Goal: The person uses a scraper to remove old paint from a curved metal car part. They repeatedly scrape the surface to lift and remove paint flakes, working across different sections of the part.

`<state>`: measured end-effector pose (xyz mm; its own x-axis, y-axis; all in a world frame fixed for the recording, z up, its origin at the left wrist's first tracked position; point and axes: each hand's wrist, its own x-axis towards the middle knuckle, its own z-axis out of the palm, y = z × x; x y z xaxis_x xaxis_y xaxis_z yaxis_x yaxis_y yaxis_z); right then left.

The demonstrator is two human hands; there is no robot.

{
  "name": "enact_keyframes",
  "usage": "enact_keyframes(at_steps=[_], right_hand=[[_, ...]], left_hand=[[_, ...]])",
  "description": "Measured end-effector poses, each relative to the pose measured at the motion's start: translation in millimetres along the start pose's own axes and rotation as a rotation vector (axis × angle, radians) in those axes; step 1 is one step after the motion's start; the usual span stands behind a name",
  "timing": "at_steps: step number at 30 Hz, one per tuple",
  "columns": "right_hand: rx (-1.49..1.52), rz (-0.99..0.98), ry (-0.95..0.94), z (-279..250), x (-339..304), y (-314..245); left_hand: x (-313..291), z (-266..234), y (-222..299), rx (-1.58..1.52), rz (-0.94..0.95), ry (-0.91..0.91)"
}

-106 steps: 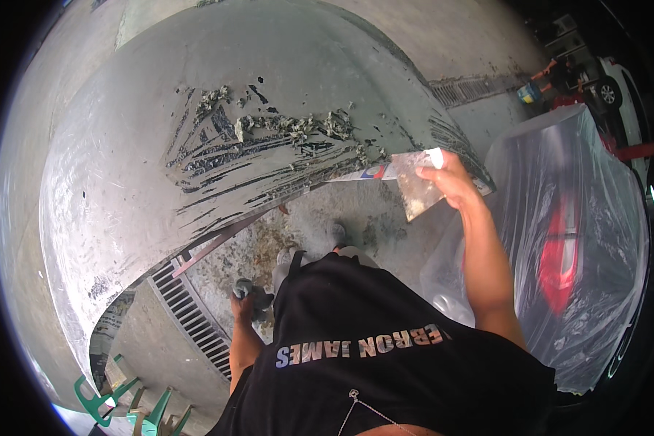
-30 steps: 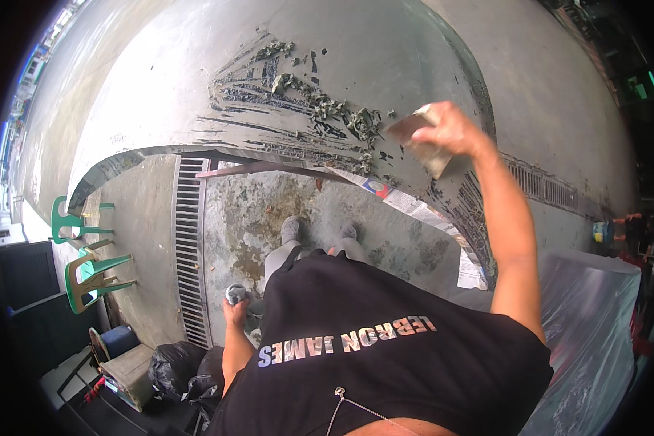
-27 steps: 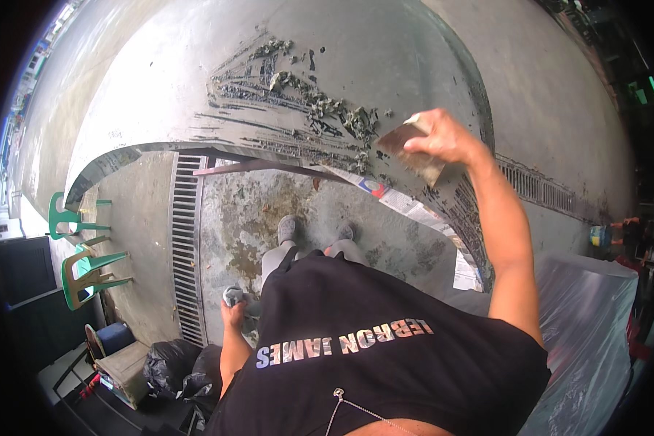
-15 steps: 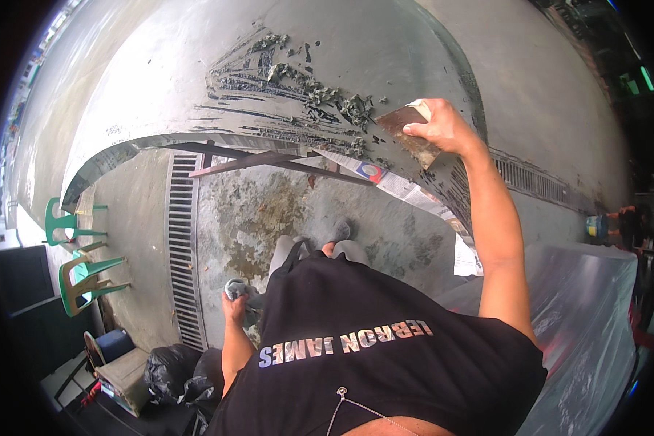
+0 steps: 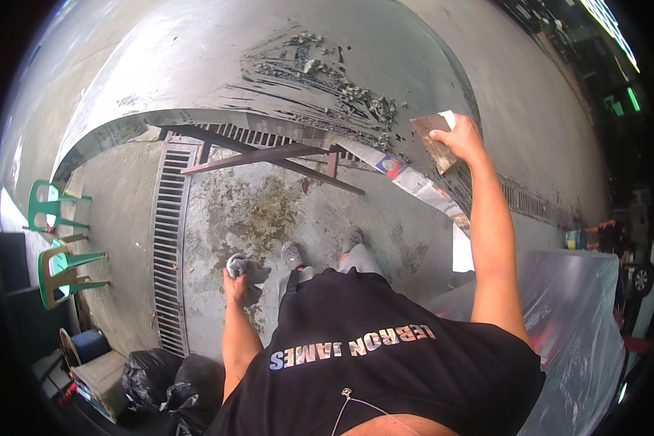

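- Scraper (image 5: 430,136) sits at two o'clock of the view, clamped in the right hand (image 5: 463,138).
- Grey panel (image 5: 196,73) bears crumbs (image 5: 380,107) toward twelve; whether the scraper touches it cannot be told.
- Left hand (image 5: 235,288) at eight grips a grey cloth (image 5: 238,266).
- Green chairs (image 5: 80,259) stand at nine, plastic sheeting (image 5: 581,312) at four.

The bare right hand (image 5: 463,139) is clenched, thumb extended, on an outstretched arm (image 5: 495,247); the bare left hand (image 5: 234,288) hangs low, curled.
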<state>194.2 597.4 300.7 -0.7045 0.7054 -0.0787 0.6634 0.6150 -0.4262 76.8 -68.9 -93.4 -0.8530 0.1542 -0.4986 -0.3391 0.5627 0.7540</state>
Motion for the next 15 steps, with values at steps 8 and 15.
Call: enact_keyframes(at_steps=[8,15], right_hand=[[0.354,-0.178,-0.061,2.9,75.4,57.0],[0.237,-0.557,-0.276,42.0,130.1,-25.0]], left_hand=[[-129.0,11.6,-92.0,-0.057,-0.370,0.254],[-264.9,76.4,-71.4,-0.204,-0.490,0.282]])
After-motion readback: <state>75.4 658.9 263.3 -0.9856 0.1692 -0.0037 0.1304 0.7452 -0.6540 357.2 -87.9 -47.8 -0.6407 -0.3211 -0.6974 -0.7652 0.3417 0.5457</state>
